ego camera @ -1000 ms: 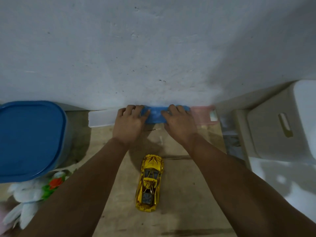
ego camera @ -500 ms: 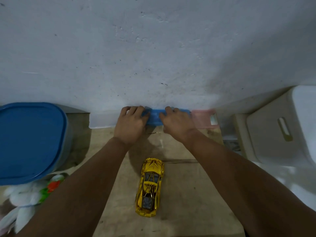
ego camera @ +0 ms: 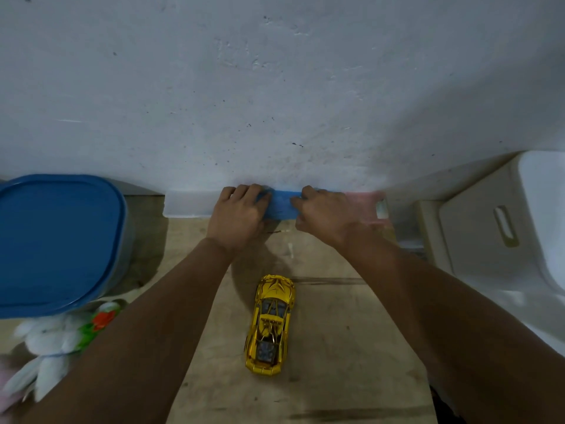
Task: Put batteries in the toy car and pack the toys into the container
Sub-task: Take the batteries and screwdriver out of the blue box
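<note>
- A white wall (ego camera: 275, 87) fills the upper half of the view; a wooden floor (ego camera: 336, 332) runs below it.
- A container with a blue lid (ego camera: 55, 240) is seen at nine o'clock, lid on. A pale plastic stool (ego camera: 489, 234) stands at three o'clock.
- A white plush toy (ego camera: 46, 347) with green and orange trim lies at eight o'clock, just below the container and outside it.
- The left hand (ego camera: 237, 217) and right hand (ego camera: 327, 214) are set at twelve o'clock of the floor area, against the foot of the wall. Both are curled onto a blue flat piece (ego camera: 279, 205); it appears to be grasped at its two ends, though what it is cannot be told. A clear piece (ego camera: 186, 205) and a pink piece (ego camera: 363, 203) adjoin it to either side.
- The yellow toy car (ego camera: 270, 324) lies at six o'clock, between the forearms, well apart from both hands, roof upward.
- The step in hand is judged to be an early one: the blue piece is being opened or lifted, perhaps to reach batteries. None are visible.
- Next, batteries must be found, and the car turned over for its compartment; packing is not begun.
</note>
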Available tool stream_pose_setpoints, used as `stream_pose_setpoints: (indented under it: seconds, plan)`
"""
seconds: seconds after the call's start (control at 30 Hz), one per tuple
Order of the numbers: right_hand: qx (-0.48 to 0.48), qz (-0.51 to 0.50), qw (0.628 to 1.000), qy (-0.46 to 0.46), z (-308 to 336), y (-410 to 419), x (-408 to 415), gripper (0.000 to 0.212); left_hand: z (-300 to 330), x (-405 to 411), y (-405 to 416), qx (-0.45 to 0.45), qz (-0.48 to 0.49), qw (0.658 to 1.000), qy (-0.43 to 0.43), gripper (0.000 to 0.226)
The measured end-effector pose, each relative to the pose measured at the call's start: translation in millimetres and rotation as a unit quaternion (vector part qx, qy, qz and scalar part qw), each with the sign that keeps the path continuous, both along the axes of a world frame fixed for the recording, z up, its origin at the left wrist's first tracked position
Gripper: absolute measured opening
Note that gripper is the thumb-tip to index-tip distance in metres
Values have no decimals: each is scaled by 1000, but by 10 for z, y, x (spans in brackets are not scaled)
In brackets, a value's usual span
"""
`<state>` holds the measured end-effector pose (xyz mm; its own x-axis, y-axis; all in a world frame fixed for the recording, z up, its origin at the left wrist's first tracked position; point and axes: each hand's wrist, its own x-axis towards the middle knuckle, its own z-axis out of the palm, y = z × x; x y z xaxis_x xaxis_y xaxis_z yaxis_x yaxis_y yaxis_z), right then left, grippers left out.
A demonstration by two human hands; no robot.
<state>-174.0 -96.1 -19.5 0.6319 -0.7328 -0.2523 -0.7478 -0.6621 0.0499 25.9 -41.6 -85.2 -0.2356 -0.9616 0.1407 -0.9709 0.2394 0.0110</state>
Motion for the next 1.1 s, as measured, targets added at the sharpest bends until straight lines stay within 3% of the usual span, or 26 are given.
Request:
stream_pose_setpoints:
  seconds: [0.2, 0.3, 0.37, 0.47, 0.67, 0.87, 1.1]
  plan:
    - [-99, 2, 993, -63, 162, -28, -113, 28, 69, 20, 13, -24, 21, 998, 50, 58]
    - [-110, -51, 987, -102, 165, 58, -152, 13, 85, 40, 2, -43, 30, 996, 71, 45]
    - [-128, -91, 980, -123, 73, 135, -156, 16, 54, 70, -41, -53, 31, 995, 78, 38]
    - [-52, -65, 973, -214, -263, 187, -155, 21, 16, 126, -107, -57, 19, 994, 86, 35]
    - [4, -56, 992, -112, -496, 214, 0, 56, 40, 135, -126, -81, 0, 991, 110, 31]
    - [-26, -50, 996, -69, -630, 215, 161, 63, -14, 172, -134, -94, -6, 988, 122, 30]
    - [-23, -52, 995, -83, -694, 206, 263, 60, -64, 171, -118, -96, -18, 986, 133, 33]
